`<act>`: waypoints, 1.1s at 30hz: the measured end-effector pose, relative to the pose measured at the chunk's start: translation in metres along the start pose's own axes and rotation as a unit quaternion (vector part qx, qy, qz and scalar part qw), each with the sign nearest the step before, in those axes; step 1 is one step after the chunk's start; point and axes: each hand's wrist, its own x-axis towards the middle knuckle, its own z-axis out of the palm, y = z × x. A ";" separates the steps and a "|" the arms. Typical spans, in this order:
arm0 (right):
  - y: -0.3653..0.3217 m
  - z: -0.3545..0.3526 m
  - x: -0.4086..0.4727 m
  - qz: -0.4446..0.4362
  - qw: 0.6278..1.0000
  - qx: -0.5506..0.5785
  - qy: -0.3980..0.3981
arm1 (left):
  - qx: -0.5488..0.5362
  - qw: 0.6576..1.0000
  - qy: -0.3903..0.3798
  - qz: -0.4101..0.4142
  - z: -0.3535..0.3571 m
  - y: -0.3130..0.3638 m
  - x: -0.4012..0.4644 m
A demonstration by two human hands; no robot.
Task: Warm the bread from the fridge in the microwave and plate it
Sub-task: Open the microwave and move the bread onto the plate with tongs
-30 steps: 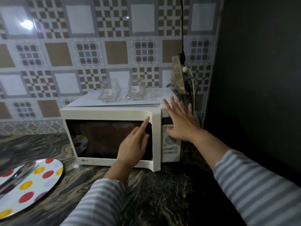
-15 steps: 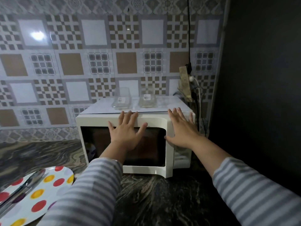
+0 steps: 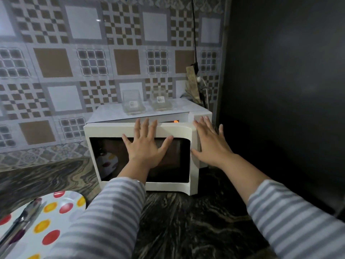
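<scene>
A white microwave point(image 3: 104, 130) stands on the dark marbled counter against the tiled wall. Its door point(image 3: 179, 131) is slightly ajar, with an orange glow showing in the gap at the top. My left hand point(image 3: 147, 146) lies flat on the door, fingers spread over its upper edge and dark window. My right hand point(image 3: 211, 143) presses flat against the control panel side at the right. A white plate with coloured dots point(image 3: 46, 227) lies at the lower left of the counter, a metal utensil point(image 3: 20, 221) on it. No bread is visible.
Two clear plastic containers point(image 3: 133, 103) point(image 3: 161, 101) stand on top of the microwave. A socket strip with cables point(image 3: 194, 85) hangs behind its right rear corner. A dark wall point(image 3: 280, 90) closes off the right side. Dark marbled counter point(image 3: 186, 221) stretches in front.
My left hand went from one finger pointing at the door's edge to lying flat on the door. The door has come slightly ajar, with a glow now visible. The view moved closer.
</scene>
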 end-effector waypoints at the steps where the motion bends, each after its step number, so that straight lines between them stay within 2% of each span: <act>1: -0.004 -0.003 -0.009 -0.001 1.000 0.002 0.004 | -0.001 1.000 0.001 0.002 -0.003 0.000 -0.007; 9: -0.044 -0.032 -0.090 -0.070 0.997 0.016 0.022 | -0.043 0.999 -0.009 0.005 -0.046 -0.010 -0.070; 19: -0.127 -0.056 -0.145 -0.156 0.987 0.004 0.040 | 0.008 0.998 -0.049 0.043 -0.129 -0.050 -0.158; 26: -0.194 -0.054 -0.158 -0.183 0.982 0.019 0.049 | 0.035 0.995 -0.084 0.042 -0.162 -0.100 -0.194; 33: -0.264 -0.049 -0.167 -0.164 0.985 0.002 0.055 | 0.053 0.992 -0.099 0.051 -0.190 -0.159 -0.212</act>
